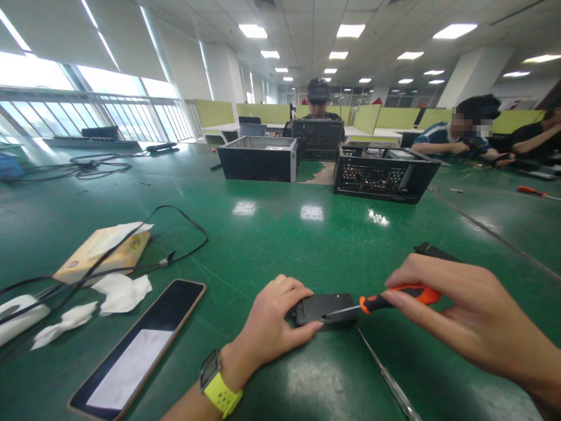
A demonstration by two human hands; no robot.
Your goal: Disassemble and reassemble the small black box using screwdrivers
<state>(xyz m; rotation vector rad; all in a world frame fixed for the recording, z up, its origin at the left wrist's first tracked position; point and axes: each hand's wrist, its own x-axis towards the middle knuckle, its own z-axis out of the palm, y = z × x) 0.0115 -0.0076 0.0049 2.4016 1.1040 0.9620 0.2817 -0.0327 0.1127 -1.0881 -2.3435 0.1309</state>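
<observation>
A small black rectangular box (pixel 335 304) lies flat on the green table (pixel 245 245). My left hand (pixel 278 316) grips its left end between thumb and fingers, and a watch with a yellow-green strap (pixel 221 389) is on that wrist. In my right hand (pixel 464 316), the fingers are closed round the orange and black handle of a screwdriver (pixel 377 302). Its tip touches the top of the box near the front edge, close to my left thumb. Just in front of the box lies a thin metal rod-like tool (pixel 388 377). A dark flat piece (pixel 436 252) is partly hidden behind my right hand.
A phone (pixel 140 345) lies at left, near crumpled tissues (pixel 123 293), a tissue packet (pixel 105 248) and black cables (pixel 184 257). Black metal cases (pixel 258 164) stand farther back. People (pixel 456 131) sit across the table. Another orange-handled screwdriver (pixel 532 190) lies at far right.
</observation>
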